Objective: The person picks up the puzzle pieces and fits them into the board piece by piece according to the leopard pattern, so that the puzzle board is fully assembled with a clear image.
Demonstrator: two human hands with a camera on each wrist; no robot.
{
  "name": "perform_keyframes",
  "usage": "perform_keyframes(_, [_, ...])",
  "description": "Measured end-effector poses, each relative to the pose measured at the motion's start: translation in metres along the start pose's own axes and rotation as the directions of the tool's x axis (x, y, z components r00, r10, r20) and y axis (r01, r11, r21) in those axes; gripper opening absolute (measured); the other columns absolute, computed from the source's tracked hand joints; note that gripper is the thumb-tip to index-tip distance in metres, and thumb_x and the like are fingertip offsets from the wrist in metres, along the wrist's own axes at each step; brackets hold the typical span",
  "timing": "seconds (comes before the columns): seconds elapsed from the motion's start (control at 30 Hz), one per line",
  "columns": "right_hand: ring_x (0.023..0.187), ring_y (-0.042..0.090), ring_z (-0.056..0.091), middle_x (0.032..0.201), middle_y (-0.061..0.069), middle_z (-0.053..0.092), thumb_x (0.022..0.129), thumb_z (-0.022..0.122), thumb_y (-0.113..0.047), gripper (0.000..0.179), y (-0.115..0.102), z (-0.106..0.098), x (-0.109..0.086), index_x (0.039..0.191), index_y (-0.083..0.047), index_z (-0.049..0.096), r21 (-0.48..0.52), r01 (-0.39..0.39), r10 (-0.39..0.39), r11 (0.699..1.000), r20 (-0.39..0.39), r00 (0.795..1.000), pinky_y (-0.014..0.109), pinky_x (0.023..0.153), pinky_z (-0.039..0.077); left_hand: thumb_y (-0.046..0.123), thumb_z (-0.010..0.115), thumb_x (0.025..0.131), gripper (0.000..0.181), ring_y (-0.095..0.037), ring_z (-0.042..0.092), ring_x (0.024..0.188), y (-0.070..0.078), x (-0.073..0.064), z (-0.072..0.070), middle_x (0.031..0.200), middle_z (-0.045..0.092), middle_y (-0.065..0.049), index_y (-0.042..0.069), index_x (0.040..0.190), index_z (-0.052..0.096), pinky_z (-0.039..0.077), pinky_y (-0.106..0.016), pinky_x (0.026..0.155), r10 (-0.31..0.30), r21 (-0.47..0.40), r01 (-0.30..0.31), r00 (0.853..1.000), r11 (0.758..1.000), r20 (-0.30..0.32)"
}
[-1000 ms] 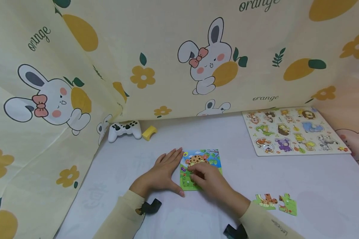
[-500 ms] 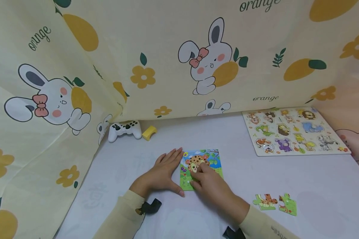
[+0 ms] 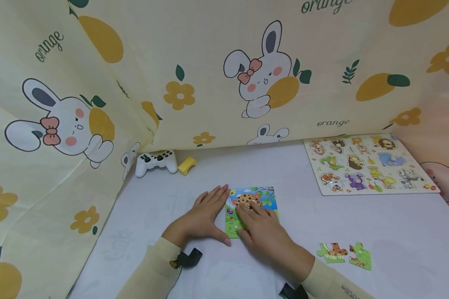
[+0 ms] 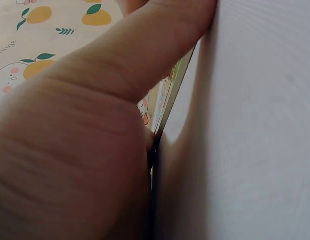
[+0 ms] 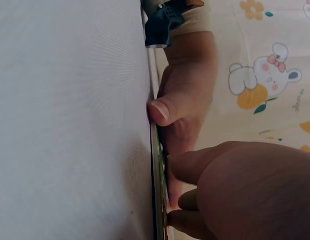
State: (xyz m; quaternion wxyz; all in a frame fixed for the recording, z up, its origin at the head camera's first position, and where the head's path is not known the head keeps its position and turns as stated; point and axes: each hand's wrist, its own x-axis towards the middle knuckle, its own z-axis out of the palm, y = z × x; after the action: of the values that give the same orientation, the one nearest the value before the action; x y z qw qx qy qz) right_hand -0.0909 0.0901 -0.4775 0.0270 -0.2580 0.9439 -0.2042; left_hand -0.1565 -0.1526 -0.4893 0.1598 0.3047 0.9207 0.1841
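A square jigsaw puzzle with a spotted leopard on a green and blue ground lies flat in the middle of the table. My left hand rests along its left edge, fingers straight and thumb spread toward the lower left corner. My right hand lies over the puzzle's lower right part, its extended fingertips pressing on the leopard and hiding that area. In the right wrist view, the right fingers touch the thin board's face. Two loose puzzle pieces, one with leopard spots and one mostly green, lie to the right.
At the back left are a white game controller and a yellow arched block. A large animal peg board lies at the back right. Printed bunny cloth hangs behind and at the left of the white table.
My right hand's fingers have gone from a curled pinch over the puzzle to lying extended on it. The left hand and the two loose pieces stay in place.
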Motion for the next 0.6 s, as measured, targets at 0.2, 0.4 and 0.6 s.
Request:
perform_keyframes(0.2, [0.159, 0.042, 0.030, 0.170, 0.009, 0.043, 0.109, 0.067, -0.040, 0.067, 0.000, 0.000, -0.001, 0.164, -0.006, 0.049, 0.019, -0.014, 0.013, 1.000, 0.045, 0.999, 0.065, 0.118, 0.030, 0.080, 0.090, 0.068, 0.153, -0.017, -0.008, 0.165, 0.001, 0.000, -0.001, 0.182, -0.003, 0.002, 0.011, 0.176, 0.006, -0.001, -0.050, 0.130, -0.001, -0.005, 0.001, 1.000, 1.000, 0.001])
perform_keyframes(0.4, [0.161, 0.040, 0.025, 0.173, 0.006, 0.039, 0.110, 0.066, -0.041, 0.067, 0.005, -0.003, -0.002, 0.167, -0.012, 0.047, 0.165, -0.006, -0.002, 0.986, 0.050, 0.999, 0.068, 0.119, 0.024, 0.081, 0.089, 0.067, 0.153, -0.018, -0.006, 0.165, 0.000, -0.001, -0.002, 0.182, -0.002, 0.001, 0.011, 0.176, 0.007, -0.002, -0.050, 0.130, 0.005, -0.015, -0.005, 1.000, 1.000, -0.001])
perform_keyframes(0.6, [0.158, 0.038, 0.032, 0.172, 0.012, 0.040, 0.112, 0.062, -0.040, 0.066, 0.021, -0.018, -0.003, 0.169, -0.011, 0.042, 0.462, 0.049, -0.058, 0.885, 0.004, 0.998, 0.071, 0.122, 0.025, 0.081, 0.090, 0.067, 0.152, -0.017, -0.007, 0.165, 0.000, -0.001, -0.003, 0.182, -0.001, 0.003, 0.012, 0.176, 0.008, -0.002, -0.051, 0.130, 0.009, -0.024, -0.009, 1.000, 1.000, 0.001])
